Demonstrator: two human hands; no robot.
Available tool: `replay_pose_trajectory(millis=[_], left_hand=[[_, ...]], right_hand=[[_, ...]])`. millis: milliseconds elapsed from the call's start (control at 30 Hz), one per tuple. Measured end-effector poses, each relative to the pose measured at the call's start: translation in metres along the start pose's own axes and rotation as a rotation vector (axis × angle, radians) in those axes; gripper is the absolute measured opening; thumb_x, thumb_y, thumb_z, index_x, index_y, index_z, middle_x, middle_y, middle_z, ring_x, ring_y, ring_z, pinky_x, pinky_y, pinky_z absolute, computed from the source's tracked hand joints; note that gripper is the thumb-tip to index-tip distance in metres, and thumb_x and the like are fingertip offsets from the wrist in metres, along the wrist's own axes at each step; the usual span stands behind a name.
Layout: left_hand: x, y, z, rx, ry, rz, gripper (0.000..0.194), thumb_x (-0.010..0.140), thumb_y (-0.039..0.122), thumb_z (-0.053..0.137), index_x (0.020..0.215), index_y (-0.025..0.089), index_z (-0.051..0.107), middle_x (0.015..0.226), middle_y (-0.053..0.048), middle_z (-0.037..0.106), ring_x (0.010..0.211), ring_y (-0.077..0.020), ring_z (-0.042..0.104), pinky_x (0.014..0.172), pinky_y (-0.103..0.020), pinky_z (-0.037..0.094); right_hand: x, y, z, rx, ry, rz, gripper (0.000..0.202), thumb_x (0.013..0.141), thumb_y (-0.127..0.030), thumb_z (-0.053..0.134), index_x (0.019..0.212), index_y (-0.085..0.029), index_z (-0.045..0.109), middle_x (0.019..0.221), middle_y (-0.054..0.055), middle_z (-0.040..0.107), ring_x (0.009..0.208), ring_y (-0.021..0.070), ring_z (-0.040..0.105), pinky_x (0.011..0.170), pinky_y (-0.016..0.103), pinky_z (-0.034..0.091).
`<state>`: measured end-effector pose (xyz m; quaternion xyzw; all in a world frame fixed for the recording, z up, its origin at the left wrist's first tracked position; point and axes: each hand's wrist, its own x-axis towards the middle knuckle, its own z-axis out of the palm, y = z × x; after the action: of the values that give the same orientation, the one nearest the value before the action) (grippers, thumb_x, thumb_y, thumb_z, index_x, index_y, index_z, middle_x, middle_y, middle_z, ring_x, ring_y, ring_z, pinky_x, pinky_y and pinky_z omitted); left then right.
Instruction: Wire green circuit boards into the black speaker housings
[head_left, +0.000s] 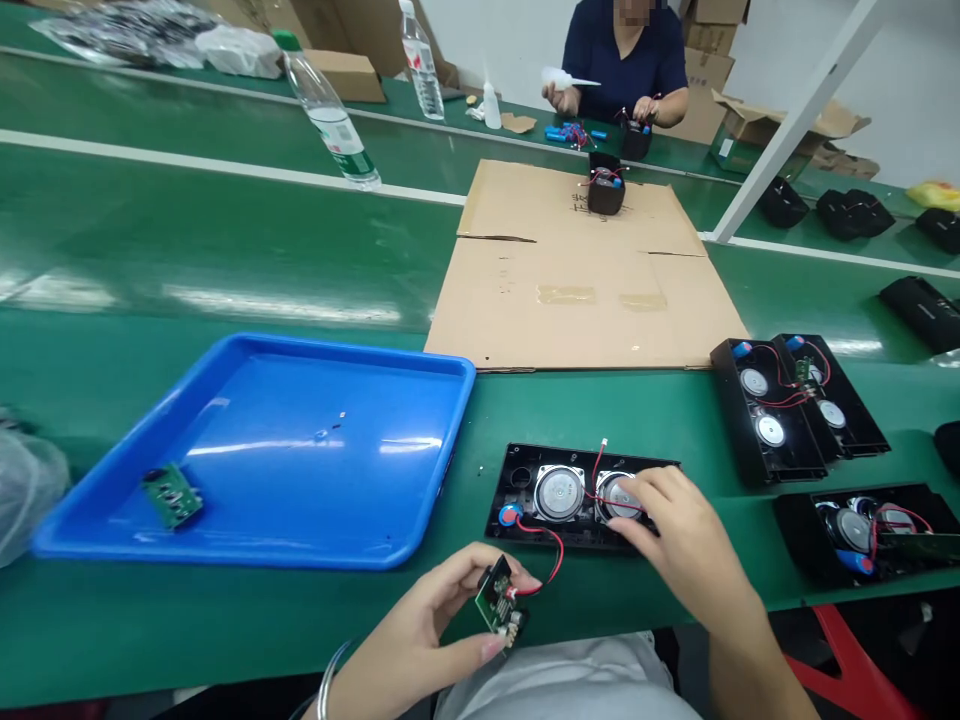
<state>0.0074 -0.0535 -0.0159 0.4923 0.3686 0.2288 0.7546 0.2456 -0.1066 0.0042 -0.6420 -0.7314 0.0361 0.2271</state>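
Note:
My left hand (442, 620) is closed on a small green circuit board (495, 605), tilted, just in front of a black speaker housing. A red wire pair (559, 560) runs from the board to a blue capped cylinder (511, 514) in the housing's left end. The open speaker housing (585, 540) lies on the bench with two round speakers, the left speaker (559, 493) in plain view. Over the right speaker (616, 495) is my right hand (675, 530), thumb and forefinger apart beside thin red wires. A white connector (604, 443) stands up behind the speakers.
A blue tray (300, 550) holds another circuit board (172, 497). Wired housings (772, 430) and another housing (870, 535) lie at the right. Beyond the cardboard sheet (585, 270), bearing one black unit (606, 190), a co-worker (626, 60) holds a white bottle. A water bottle (326, 115) stands left.

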Motion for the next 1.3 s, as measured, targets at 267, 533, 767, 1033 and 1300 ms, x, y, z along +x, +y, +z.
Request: replay_pose_trajectory(millis=[267, 533, 767, 1033, 1300], left_hand=[[0.016, 0.003, 0.024, 0.142, 0.093, 0.042, 0.022, 0.069, 0.022, 0.069, 0.091, 0.023, 0.063, 0.102, -0.008, 0.070, 0.094, -0.0229, 0.064, 0.080, -0.029, 0.052], [0.035, 0.001, 0.044, 0.372, 0.331, 0.227, 0.021, 0.074, 0.024, 0.060, 0.094, 0.024, 0.063, 0.088, 0.000, 0.072, 0.083, -0.0173, 0.068, 0.076, -0.026, 0.056], [0.038, 0.002, 0.044, 0.381, 0.325, 0.244, 0.023, 0.076, 0.024, 0.057, 0.099, 0.023, 0.062, 0.088, 0.000, 0.073, 0.080, -0.0177, 0.070, 0.070, -0.024, 0.058], [0.038, 0.000, 0.043, 0.454, 0.305, 0.296, 0.025, 0.078, 0.024, 0.055, 0.101, 0.021, 0.061, 0.090, -0.001, 0.074, 0.082, -0.0193, 0.070, 0.070, -0.024, 0.059], [0.041, -0.003, 0.045, 0.484, 0.291, 0.344, 0.027, 0.080, 0.021, 0.053, 0.105, 0.019, 0.060, 0.096, -0.003, 0.073, 0.084, -0.0192, 0.069, 0.071, -0.022, 0.058]], right_hand=[[-0.019, 0.021, 0.007, 0.106, -0.012, 0.069, 0.015, 0.090, -0.017, 0.047, 0.083, -0.017, 0.060, 0.075, 0.004, 0.059, 0.070, 0.0172, 0.050, 0.062, 0.032, 0.042], [0.002, 0.000, 0.033, 0.662, 0.072, 0.177, 0.007, 0.087, -0.016, 0.053, 0.090, -0.020, 0.058, 0.079, 0.001, 0.065, 0.073, 0.0135, 0.059, 0.067, 0.025, 0.047], [0.007, -0.004, 0.035, 0.517, 0.041, 0.002, 0.016, 0.089, -0.017, 0.050, 0.080, -0.017, 0.063, 0.072, 0.003, 0.062, 0.067, 0.0151, 0.051, 0.061, 0.028, 0.043], [0.003, -0.009, 0.044, 0.276, 0.115, -0.085, 0.017, 0.090, -0.014, 0.047, 0.083, -0.014, 0.062, 0.072, 0.005, 0.058, 0.067, 0.0149, 0.048, 0.060, 0.027, 0.040], [0.006, -0.012, 0.044, 0.084, 0.175, -0.211, 0.021, 0.090, -0.010, 0.043, 0.079, -0.012, 0.062, 0.066, 0.005, 0.057, 0.060, 0.0152, 0.043, 0.054, 0.028, 0.035]])
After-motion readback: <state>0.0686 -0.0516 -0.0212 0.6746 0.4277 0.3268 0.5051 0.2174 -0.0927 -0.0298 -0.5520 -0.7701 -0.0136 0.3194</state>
